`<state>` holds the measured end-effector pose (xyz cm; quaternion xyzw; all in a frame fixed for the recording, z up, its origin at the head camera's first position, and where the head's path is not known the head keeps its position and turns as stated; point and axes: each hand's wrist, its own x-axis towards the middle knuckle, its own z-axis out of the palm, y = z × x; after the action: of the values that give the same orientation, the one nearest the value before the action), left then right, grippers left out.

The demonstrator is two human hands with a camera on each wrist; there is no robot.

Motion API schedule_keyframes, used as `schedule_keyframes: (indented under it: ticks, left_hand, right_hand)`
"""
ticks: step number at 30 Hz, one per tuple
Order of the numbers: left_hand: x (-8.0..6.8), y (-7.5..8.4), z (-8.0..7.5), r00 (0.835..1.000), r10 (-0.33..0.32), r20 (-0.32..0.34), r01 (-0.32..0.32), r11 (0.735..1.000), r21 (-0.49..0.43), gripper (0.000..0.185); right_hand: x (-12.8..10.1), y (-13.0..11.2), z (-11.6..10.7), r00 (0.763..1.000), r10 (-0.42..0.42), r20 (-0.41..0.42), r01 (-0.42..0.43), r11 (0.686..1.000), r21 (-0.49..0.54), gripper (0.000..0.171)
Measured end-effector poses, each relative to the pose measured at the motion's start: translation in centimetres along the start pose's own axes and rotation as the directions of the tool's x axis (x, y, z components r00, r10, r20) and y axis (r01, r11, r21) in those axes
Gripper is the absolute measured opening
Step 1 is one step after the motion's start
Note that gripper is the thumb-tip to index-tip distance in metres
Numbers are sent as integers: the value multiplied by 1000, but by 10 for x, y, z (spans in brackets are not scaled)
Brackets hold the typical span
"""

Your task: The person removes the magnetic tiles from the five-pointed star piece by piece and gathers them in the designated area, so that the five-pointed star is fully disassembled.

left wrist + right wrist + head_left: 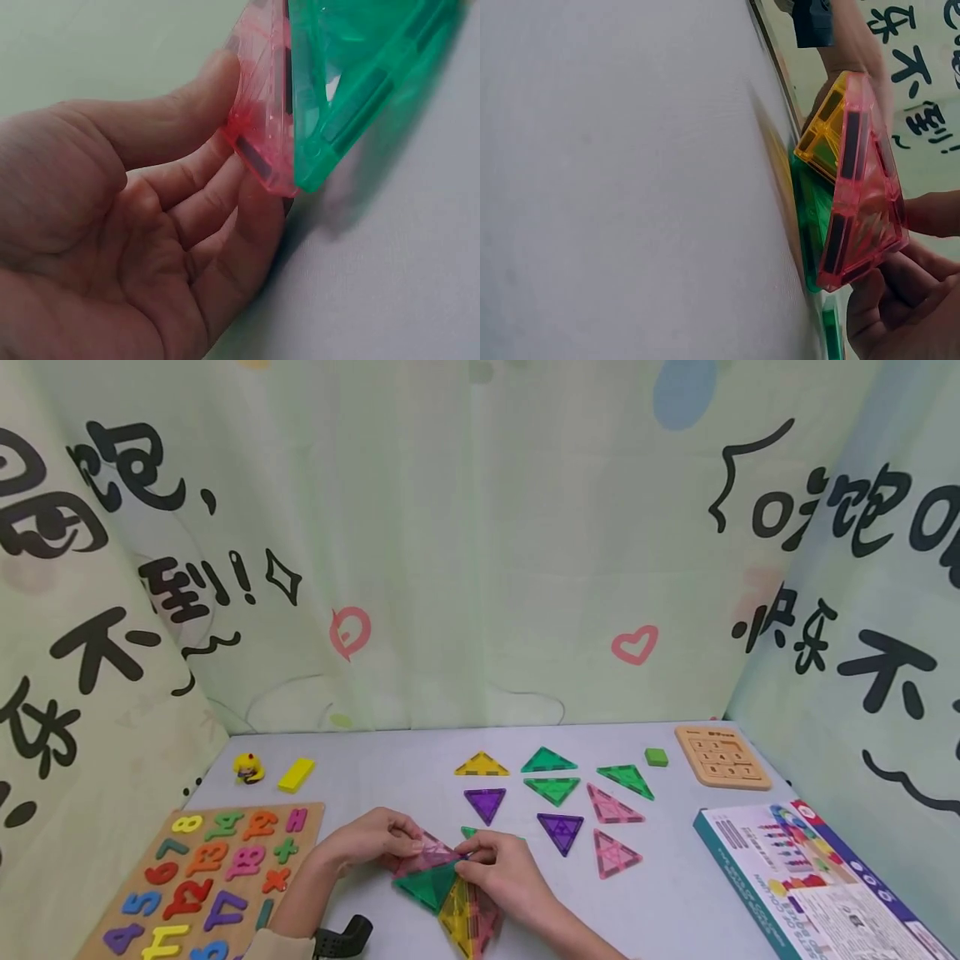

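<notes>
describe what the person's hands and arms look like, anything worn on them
Both hands are bare, with no gloves or rings visible. The left hand has a black wrist-mounted device strapped near the forearm, and a light beige sleeve edge shows just behind it. The right hand and its forearm are bare as far as the head view shows.

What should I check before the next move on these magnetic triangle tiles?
1. Left hand grips the pink tile: ok.
2. Right hand holds its pink tile: ok.
3. Green tile joined to the cluster edge: ok.
4. Yellow tile fully seated against its neighbours: cannot tell.
5. Spare triangles apart from the hands on the table: ok.
6. Number board away from the cluster: ok.
</notes>
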<state>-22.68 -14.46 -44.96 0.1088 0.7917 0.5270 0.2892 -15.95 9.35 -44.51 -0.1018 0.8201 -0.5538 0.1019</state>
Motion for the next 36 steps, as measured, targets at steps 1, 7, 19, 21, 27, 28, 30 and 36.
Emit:
schedule_keyframes:
  ticks: [1,7,19,21,27,28,30,36]
  left_hand:
    - [0,-1,-1,1000,3,4,-3,1000,-12,24]
    - [4,-9,-13,988,3,-155,-8,999,-32,26]
    - [46,0,-27,849,60,-524,56,978,202,23]
    - [54,5,-28,835,92,-543,72,959,273,25]
    - [62,11,-28,782,192,-592,114,890,441,28]
    - [62,11,-28,775,208,-597,118,880,460,30]
    - [60,10,-25,759,230,-609,129,864,487,33]
    - [35,15,-7,792,186,-582,111,893,436,30]
  right_hand:
    - [0,1,-1,1000,5,1,-5,1000,2,18]
    - [1,3,-3,999,36,1,-36,999,6,18]
    - [-1,4,-9,999,37,2,-37,999,-19,16]
    - [-1,4,-12,999,42,0,-42,999,-14,16]
    - [-1,5,-13,999,48,7,-48,999,-3,16]
    - [-1,5,-13,999,47,6,-47,999,-1,16]
    - [-1,6,-14,999,50,1,-50,999,-2,15]
    - [0,5,-16,998,54,-43,-54,999,-6,15]
